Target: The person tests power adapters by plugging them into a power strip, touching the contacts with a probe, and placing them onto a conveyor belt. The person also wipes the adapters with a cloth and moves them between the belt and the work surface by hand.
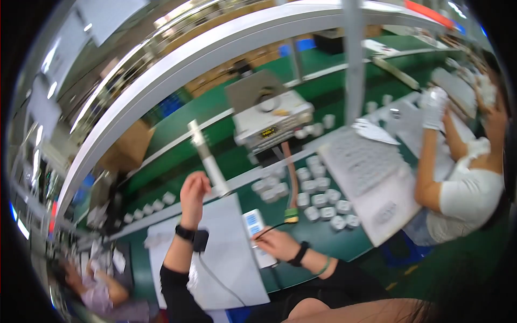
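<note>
My right hand (277,243) pinches a thin black cable (273,227) beside a white, box-shaped device with a blue-printed label (253,219). From my fingers the cable runs to a green connector (291,215), joined to red and grey leads (288,167). My left hand (195,191) is raised above the white sheet (221,237), its fingers loosely bent and apart from the thumb; I see nothing in it. At my left wrist, next to a black band, hangs a black block (201,240) with a grey cord (218,277).
Several small white blocks (320,200) stand right of the connector. Behind them sits a test instrument (274,121) with a lit display. A white tube-like bar (207,159) lies beyond my left hand. Co-workers sit at right (466,188) and lower left (102,290). A metal post (354,64) rises behind.
</note>
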Motion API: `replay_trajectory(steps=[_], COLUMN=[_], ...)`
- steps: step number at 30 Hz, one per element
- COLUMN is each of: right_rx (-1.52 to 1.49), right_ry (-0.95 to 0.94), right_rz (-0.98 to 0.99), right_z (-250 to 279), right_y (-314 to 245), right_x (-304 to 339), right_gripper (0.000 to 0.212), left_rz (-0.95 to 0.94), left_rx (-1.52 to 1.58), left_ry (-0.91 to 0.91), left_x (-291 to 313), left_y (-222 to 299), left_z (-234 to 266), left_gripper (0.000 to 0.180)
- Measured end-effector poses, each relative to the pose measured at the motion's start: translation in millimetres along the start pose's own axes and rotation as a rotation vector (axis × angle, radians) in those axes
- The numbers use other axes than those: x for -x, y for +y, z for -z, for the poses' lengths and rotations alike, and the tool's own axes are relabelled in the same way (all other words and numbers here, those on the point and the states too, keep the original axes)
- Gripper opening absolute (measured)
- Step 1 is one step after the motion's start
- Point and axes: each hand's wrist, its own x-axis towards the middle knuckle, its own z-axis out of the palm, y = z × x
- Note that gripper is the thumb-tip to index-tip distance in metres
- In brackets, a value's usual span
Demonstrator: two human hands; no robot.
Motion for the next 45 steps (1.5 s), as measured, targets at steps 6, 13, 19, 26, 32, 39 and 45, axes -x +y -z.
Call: replay_trajectory(steps=[6,13,19,26,32,39,45], right_rx=[-0.076,-0.266,-0.231,-0.178,-0.163,-0.200,-0.179], right_ry=[-0.043,-0.144,-0.126,-0.116,-0.113,-0.109,-0.148], right_rz=[-0.008,-0.100,-0.047,-0.069,-0.069,-0.094,-0.134], right_z=[12,11,8,18,14,16,16], right_y=[-25,-27,-26,-30,-30,-26,-32], right_x=[-6,-6,-11,-12,-9,-7,-9], right_gripper=[0.018,0.019,0.018,0.016,0.016,0.017,0.016], left_rz=[-0.130,-0.008,0.119,0.126,0.181,0.046,-0.058], left_rx=[-0.885,-1.949,-0.893,0.130,-0.081,-0.642,-0.640], left_ry=[0.075,-0.191,0.019,0.065,-0.156,-0.383,-0.283], left_x=[-55,-84,-47,56,81,73,87], left_y=[-46,-106,-80,-51,-92,-92,-96], left_z=[129,151,177,71,-3,-24,-19], left_gripper=[0.017,0.022,0.030,0.047,0.041,0.044,0.049])
